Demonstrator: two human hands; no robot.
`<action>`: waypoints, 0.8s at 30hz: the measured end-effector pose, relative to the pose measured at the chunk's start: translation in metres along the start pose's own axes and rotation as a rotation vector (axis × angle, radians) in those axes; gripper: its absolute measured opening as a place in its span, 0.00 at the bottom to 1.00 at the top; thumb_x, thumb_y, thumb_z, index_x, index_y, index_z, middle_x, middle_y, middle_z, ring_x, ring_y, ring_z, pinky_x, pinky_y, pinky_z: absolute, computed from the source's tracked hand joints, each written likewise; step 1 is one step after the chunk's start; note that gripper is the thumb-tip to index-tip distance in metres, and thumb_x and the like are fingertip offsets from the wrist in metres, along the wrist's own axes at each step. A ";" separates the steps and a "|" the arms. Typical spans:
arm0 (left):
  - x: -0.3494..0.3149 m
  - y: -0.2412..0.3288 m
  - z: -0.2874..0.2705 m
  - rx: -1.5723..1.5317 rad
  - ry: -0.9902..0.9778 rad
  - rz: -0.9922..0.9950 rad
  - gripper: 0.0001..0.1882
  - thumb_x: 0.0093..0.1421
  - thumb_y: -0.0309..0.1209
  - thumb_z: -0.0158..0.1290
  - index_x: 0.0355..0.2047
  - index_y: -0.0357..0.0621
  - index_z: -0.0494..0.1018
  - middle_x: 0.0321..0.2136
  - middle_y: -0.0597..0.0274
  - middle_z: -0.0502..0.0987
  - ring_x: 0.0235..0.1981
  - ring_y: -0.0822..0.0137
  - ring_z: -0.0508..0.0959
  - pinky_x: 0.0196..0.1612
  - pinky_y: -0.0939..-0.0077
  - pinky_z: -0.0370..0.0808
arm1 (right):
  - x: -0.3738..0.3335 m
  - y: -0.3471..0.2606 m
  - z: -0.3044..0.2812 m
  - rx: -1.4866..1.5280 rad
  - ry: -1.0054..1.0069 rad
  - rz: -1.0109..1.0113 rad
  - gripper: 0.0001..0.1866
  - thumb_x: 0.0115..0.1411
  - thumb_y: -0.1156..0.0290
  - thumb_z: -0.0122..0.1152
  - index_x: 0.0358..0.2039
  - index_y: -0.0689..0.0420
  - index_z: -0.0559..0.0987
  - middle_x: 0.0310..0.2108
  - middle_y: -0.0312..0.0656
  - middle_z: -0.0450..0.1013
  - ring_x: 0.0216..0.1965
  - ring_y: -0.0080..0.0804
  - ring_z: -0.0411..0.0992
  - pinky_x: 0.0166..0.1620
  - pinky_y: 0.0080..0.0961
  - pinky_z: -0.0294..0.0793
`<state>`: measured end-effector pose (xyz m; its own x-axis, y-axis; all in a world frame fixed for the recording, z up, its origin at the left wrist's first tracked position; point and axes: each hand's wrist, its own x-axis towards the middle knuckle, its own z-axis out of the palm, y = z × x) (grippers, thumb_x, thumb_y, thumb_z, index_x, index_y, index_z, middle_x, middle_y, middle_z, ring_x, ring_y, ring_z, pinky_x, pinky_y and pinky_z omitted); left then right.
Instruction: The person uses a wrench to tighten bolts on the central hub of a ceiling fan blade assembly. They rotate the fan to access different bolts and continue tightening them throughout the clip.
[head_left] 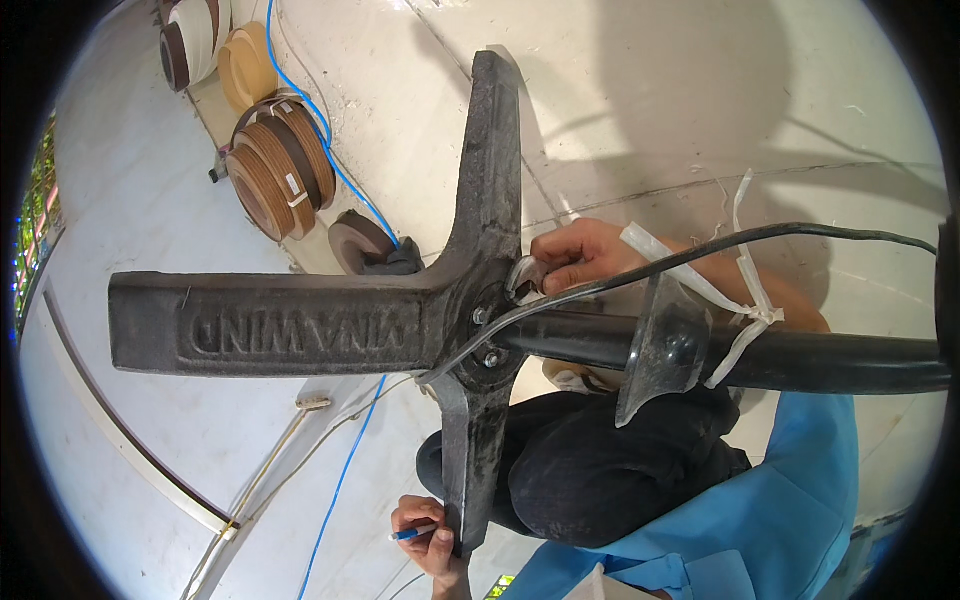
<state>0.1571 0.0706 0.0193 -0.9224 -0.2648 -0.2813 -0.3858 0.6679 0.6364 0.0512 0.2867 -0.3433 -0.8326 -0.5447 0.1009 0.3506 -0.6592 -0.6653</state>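
A black fan stand base with three visible legs lies on its side before me, its dusty black pole running off right. Against the end of the lower leg, my left hand is closed with a slim blue-and-white pen-like tool in its fingers. Near the hub, my right hand pinches a small shiny curved piece; its exact kind is unclear. Bolt heads show on the hub. Around the pole sits a dark flared collar, beside a knotted white plastic strip.
A black cord runs across the hub and along the pole. Rolls of brown edging strip stand at the upper left, by a blue hose. Pale cables cross the lower left. My bent knees are under the pole.
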 end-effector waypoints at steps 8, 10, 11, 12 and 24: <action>-0.003 -0.002 -0.001 0.015 0.046 -0.015 0.19 0.52 0.36 0.67 0.35 0.39 0.71 0.32 0.58 0.70 0.32 0.69 0.69 0.38 0.75 0.66 | -0.002 0.023 0.008 0.271 -0.002 -0.020 0.22 0.69 0.56 0.63 0.26 0.58 0.68 0.21 0.27 0.61 0.26 0.12 0.60 0.27 0.23 0.57; -0.001 -0.003 -0.002 0.015 0.009 -0.013 0.19 0.51 0.36 0.67 0.35 0.39 0.71 0.32 0.58 0.70 0.32 0.69 0.70 0.38 0.75 0.66 | -0.005 0.029 0.013 0.246 0.048 0.006 0.21 0.69 0.58 0.64 0.26 0.58 0.69 0.21 0.26 0.61 0.26 0.12 0.60 0.27 0.23 0.58; 0.000 -0.003 -0.004 0.018 -0.003 -0.011 0.19 0.51 0.36 0.67 0.35 0.39 0.71 0.32 0.58 0.70 0.32 0.69 0.70 0.38 0.75 0.66 | -0.007 0.032 0.017 0.221 0.075 0.014 0.20 0.69 0.60 0.64 0.26 0.57 0.69 0.21 0.26 0.62 0.26 0.12 0.61 0.27 0.23 0.58; 0.000 -0.004 -0.004 0.015 -0.006 -0.008 0.19 0.51 0.36 0.67 0.35 0.39 0.71 0.32 0.58 0.70 0.32 0.69 0.70 0.38 0.75 0.66 | -0.008 0.034 0.020 0.214 0.092 0.018 0.19 0.69 0.60 0.64 0.27 0.57 0.69 0.21 0.27 0.62 0.26 0.12 0.61 0.27 0.23 0.59; 0.004 0.004 0.001 0.047 -0.069 0.017 0.20 0.51 0.37 0.65 0.36 0.39 0.70 0.34 0.60 0.67 0.34 0.69 0.68 0.40 0.76 0.65 | -0.015 0.052 0.048 0.311 0.250 0.008 0.16 0.68 0.57 0.64 0.35 0.57 0.74 0.29 0.29 0.70 0.30 0.14 0.67 0.32 0.19 0.66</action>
<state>0.1521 0.0727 0.0196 -0.9247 -0.2054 -0.3206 -0.3671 0.7044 0.6075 0.1022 0.2357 -0.3434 -0.8945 -0.4327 -0.1125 0.4388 -0.8017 -0.4058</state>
